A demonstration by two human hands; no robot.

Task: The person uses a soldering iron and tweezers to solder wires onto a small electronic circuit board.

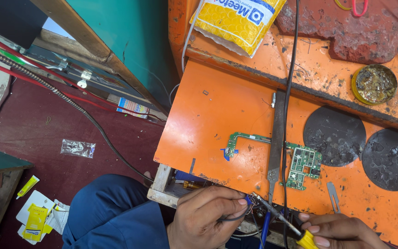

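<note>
**Small wired part held at the table's near edge, worked with a soldering iron**

Item: a small blue part with thin wires [248, 200], pinched between thumb and fingertips of the left hand [206, 216], just off the near edge of the orange table [217, 115]. It is judged light, small and fragile; the wires look soft and bend easily, so hold is best taken on the body, not the leads. The metal tip of a soldering iron [277, 216] is laid against it; the right hand [342, 230] is closed on the iron's yellow handle. The tip is judged hot and is to be kept from fingers.

Surroundings, placed from the held part:
- Beyond it on the table, a green circuit board [304, 165], with a long L-shaped board section [242, 137] to its left.
- A flat metal tool [277, 138] and a black cable [289, 92] are laid across the board and run toward the part, crowding the approach.
- Far right, two dark round pads [335, 136].
- Further back, a round tin [374, 84] and a yellow padded envelope [238, 20].
</note>
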